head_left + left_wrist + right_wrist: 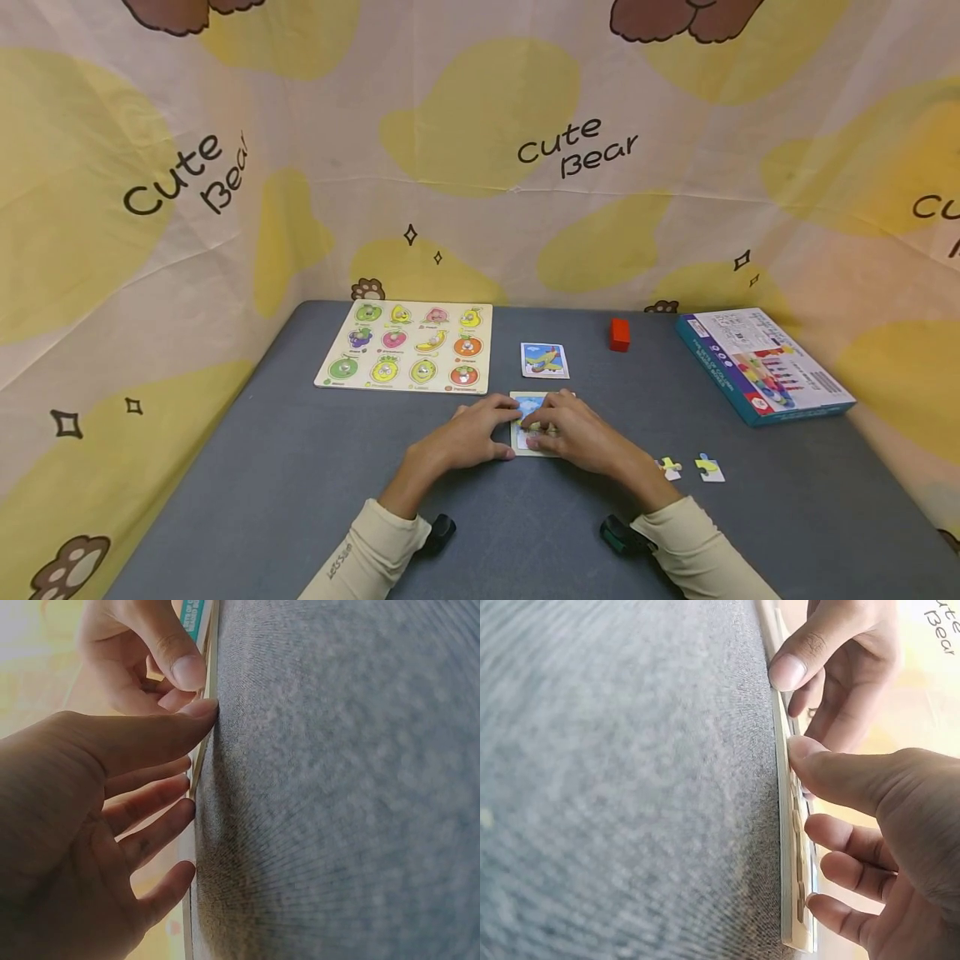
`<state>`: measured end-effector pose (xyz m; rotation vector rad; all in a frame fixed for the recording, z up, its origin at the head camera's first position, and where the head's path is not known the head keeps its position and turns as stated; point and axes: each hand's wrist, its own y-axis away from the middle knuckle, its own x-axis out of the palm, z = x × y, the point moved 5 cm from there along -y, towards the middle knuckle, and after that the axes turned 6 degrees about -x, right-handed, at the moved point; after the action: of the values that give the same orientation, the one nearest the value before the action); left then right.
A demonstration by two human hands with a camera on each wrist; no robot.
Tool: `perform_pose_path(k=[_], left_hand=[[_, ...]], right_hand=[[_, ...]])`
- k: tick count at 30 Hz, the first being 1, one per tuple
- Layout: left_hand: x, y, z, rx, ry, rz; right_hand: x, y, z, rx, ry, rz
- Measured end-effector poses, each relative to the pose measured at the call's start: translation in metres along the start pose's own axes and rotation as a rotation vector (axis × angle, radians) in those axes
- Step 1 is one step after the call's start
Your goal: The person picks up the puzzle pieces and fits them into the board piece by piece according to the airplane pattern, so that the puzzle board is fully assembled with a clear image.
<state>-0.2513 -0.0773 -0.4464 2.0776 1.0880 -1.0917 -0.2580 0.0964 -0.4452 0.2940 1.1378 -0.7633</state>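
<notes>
A small jigsaw board with a picture in its pale frame lies flat on the table between both hands. My left hand rests at its left side, with the thumb touching the near-left corner and the fingers spread along the edge. My right hand lies over the board's right part, its thumb and fingertips touching the picture and covering much of it. In the right wrist view, jigsaw pieces sit slightly raised on the board under the right fingers. A picture card with a yellow plane lies just beyond.
Loose jigsaw pieces lie right of the right forearm, one partly hidden by it. A fruit puzzle board lies at the back left. A red block stands at the back, and a flat teal box lies at the right.
</notes>
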Motion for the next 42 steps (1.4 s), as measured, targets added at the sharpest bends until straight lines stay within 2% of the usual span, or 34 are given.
perform_pose_path(k=[9,16,19,23,27,35,42], left_hand=[[-0.001,0.002,-0.004,-0.009,-0.001,-0.001],[0.0,0.002,-0.008,0.009,0.006,-0.005],[0.001,0.001,-0.009,0.016,-0.022,-0.002],[0.003,0.001,-0.009,0.023,-0.059,0.002],[0.003,0.001,-0.009,0.026,-0.049,-0.004],[0.002,0.0,-0.009,-0.002,0.015,-0.052],[0.003,-0.004,-0.013,-0.048,-0.023,-0.13]], right_hand=[[0.0,0.002,-0.003,0.071,-0.021,-0.031],[-0.001,0.002,-0.004,0.057,0.004,-0.058],[-0.002,0.003,-0.003,0.041,0.009,-0.068],[-0.002,0.003,-0.003,0.043,-0.003,-0.067],[-0.002,0.004,-0.004,0.058,-0.016,-0.054],[-0.002,0.003,-0.005,0.033,-0.013,-0.071],[-0.002,0.002,-0.006,0.046,-0.044,-0.072]])
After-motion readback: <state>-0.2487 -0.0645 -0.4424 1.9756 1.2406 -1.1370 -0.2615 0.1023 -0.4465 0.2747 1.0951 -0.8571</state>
